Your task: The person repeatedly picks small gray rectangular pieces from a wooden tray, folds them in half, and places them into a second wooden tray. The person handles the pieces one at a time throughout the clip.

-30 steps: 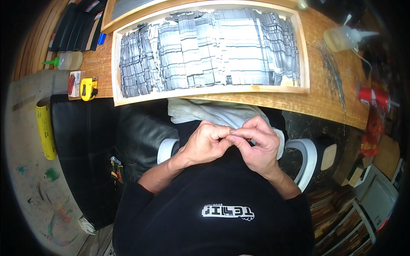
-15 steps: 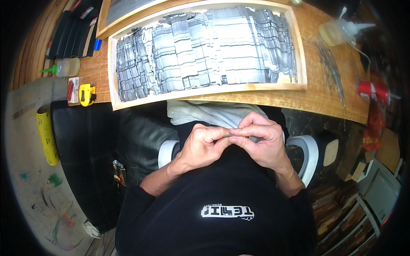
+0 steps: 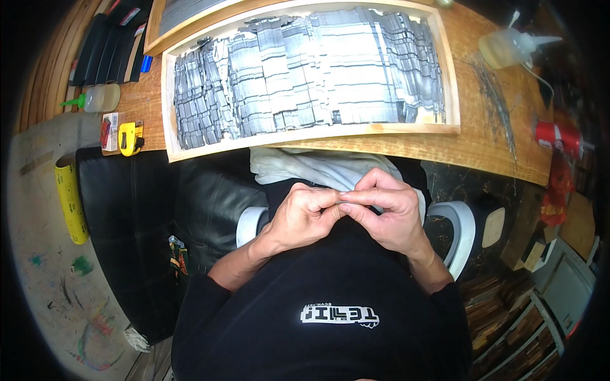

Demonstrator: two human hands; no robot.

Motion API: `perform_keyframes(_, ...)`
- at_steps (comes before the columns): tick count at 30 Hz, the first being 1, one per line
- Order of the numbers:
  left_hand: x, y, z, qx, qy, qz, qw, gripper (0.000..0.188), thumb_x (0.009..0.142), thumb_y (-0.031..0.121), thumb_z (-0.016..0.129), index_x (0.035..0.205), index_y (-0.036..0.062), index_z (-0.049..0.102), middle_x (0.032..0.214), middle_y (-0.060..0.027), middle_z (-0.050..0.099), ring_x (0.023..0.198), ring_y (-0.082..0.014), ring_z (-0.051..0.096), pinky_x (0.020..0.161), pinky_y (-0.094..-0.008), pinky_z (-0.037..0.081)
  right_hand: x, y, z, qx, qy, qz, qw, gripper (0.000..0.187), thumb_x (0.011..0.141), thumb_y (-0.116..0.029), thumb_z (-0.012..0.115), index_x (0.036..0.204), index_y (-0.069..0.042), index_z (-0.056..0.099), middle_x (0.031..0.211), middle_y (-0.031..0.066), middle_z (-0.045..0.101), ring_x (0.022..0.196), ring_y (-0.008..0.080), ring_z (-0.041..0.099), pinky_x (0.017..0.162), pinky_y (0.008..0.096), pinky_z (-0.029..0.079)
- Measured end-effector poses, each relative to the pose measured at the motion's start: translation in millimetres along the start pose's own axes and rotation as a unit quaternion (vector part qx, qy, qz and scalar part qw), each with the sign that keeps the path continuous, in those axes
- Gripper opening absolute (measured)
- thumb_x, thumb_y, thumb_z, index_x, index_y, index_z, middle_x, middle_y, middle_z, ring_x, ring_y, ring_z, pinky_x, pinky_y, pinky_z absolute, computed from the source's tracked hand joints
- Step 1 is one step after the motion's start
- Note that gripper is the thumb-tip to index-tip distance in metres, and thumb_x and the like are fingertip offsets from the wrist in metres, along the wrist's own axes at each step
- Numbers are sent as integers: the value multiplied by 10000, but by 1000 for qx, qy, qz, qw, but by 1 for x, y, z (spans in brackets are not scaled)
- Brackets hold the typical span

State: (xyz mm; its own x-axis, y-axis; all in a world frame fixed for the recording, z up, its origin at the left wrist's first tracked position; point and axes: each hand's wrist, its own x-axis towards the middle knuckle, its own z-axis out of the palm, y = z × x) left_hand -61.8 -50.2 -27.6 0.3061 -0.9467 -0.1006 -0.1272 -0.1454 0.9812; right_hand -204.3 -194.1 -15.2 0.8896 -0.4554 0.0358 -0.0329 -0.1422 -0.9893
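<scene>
Over my lap, my left hand (image 3: pixel 309 213) and my right hand (image 3: pixel 389 206) meet fingertip to fingertip. Both pinch a thin grey strip (image 3: pixel 344 202) between thumbs and index fingers; only a sliver of it shows, so its kind is unclear. Beyond them, a shallow wooden tray (image 3: pixel 305 141) lies at the table's near edge. Many thin grey and black strips (image 3: pixel 273 76) are packed in rows inside it. A pale cloth (image 3: pixel 292 166) lies across my lap just past the hands.
On the wooden table (image 3: pixel 473 147) are a yellow tape measure (image 3: pixel 131 139), a green-tipped bottle (image 3: pixel 100 99), a squeeze bottle (image 3: pixel 508 48) and a red can (image 3: pixel 559 138). A second wooden frame (image 3: pixel 154 39) sits behind the tray. A black leather seat (image 3: pixel 127 235) stands at left.
The hands keep their pinch on the grey strip with barely any shift of the fingers. The whole view has moved very slightly.
</scene>
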Motion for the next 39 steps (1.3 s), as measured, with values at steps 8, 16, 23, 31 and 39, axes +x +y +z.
perform_keyframes(8, -1, -1, 5, -17, 15, 7, 1000, 95, 894, 9, 754, 838, -26, 686, 657, -200, 611, 535, -327, 624, 503, -342, 462, -2, 4, 2, -1, 10, -15, 1000, 210, 804, -4, 871, 1006, -32, 820, 831, 51, 664, 720, 128, 631, 607, 257, 483)
perform_keyframes(16, 0, 0, 4, -5, 16, 17, 1000, 58, 896, 5, 751, 870, -25, 709, 687, -197, 652, 575, -324, 678, 520, -335, 489, -3, 6, 4, -11, 21, -22, 999, 202, 794, -25, 885, 986, -46, 823, 834, 46, 675, 730, 135, 643, 618, 261, 498)
perform_keyframes(23, -1, 0, 3, -9, 13, 14, 1000, 40, 901, 4, 751, 928, -23, 742, 720, -200, 683, 597, -297, 706, 530, -324, 501, -2, 4, 3, -6, 26, -16, 1000, 172, 792, -24, 886, 949, -48, 820, 826, 50, 692, 739, 141, 660, 632, 262, 513)
perform_keyframes(31, -2, -2, 4, -13, 18, 14, 1000, 88, 912, 31, 768, 986, -17, 765, 729, -198, 702, 601, -263, 723, 534, -313, 509, 0, 3, 2, -13, 28, -15, 999, 155, 788, -11, 880, 926, -39, 814, 824, 52, 699, 739, 145, 673, 642, 263, 524)
perform_keyframes(39, -1, -2, 6, -15, 22, 18, 999, 118, 926, 60, 777, 1018, -14, 774, 735, -190, 715, 610, -235, 733, 535, -304, 511, 1, 1, -1, -11, 29, -16, 999, 151, 793, 0, 872, 926, -27, 806, 832, 56, 700, 743, 146, 680, 648, 264, 529)
